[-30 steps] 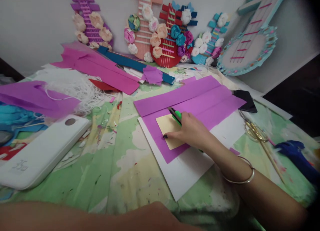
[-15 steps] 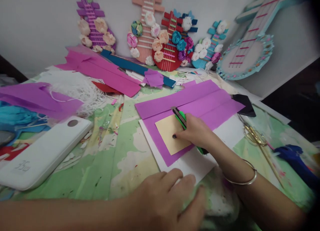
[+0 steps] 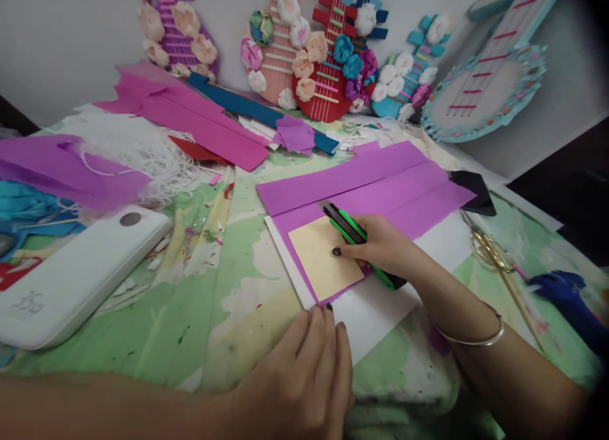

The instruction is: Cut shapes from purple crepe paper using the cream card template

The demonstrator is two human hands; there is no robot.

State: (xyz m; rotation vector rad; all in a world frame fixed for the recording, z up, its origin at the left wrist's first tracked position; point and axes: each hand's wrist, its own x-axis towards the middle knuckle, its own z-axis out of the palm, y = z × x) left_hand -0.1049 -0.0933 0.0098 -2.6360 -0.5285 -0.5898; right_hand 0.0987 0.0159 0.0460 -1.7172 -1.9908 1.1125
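My right hand (image 3: 380, 243) is closed round a green and black box cutter (image 3: 349, 229), its blade end pointing to the far left. The thumb rests on a pale yellow paper square (image 3: 316, 262). That square lies on a folded purple paper sheet (image 3: 409, 199), close to its near left corner. Under the purple sheet is a white sheet (image 3: 385, 316). My left hand (image 3: 299, 376) lies with fingers stretched forward, fingertips touching the near corner of the sheets; its thumb is hidden.
A white power bank (image 3: 85, 275) lies at the left, near white string (image 3: 171, 167) and pink paper (image 3: 190, 123). Gold-handled scissors (image 3: 492, 250), a black phone-like slab (image 3: 478, 193) and a dark blue tool (image 3: 566, 300) lie at the right. Decorated paper guitars (image 3: 323, 91) lean on the wall.
My left hand has moved back and left, its fingertips now at the paper's near corner. The yellow square now sits nearer the purple sheet's edge. The view has shifted slightly.
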